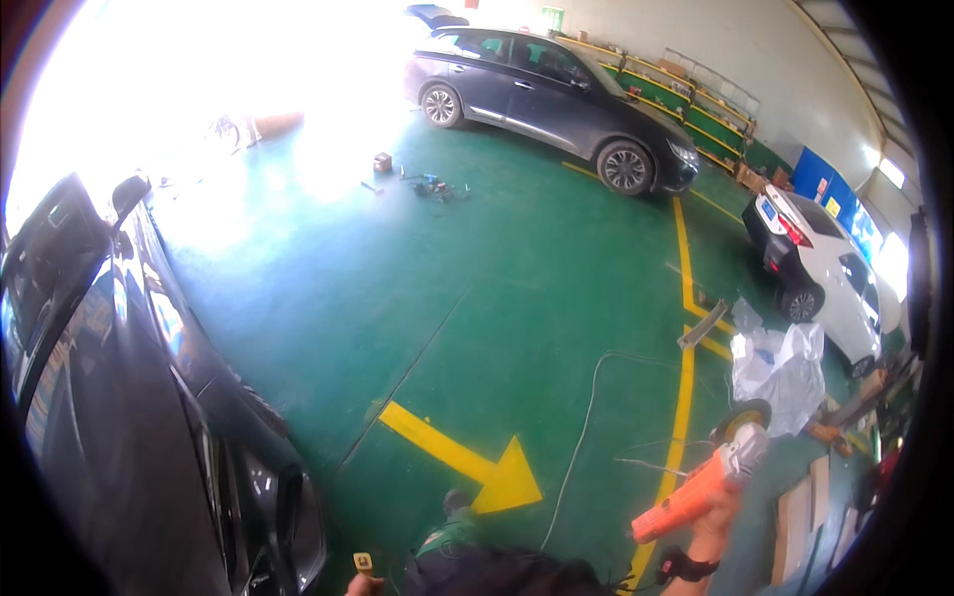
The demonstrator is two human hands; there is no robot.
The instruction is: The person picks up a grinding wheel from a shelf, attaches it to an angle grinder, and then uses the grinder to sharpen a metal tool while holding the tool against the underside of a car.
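My right hand (711,521), with a black band on the wrist, grips an orange angle grinder (668,502) at lower right, its disc (730,417) pointing up and away from me. At the bottom edge my left hand (361,587) is closed on a small yellow tool (363,561), mostly out of frame. A dark car body with raised mirror (109,377) fills the left side. My dark clothing and one shoe (457,502) show below, over a painted yellow arrow (497,467).
A dark car (527,89) and white car (805,248) stand beyond. Loose tools (432,189) lie on the green floor. A thin cable (594,387), metal strip (702,326), plastic sheeting (775,372) and boards (800,507) lie at right. Shelves (686,109) line the wall.
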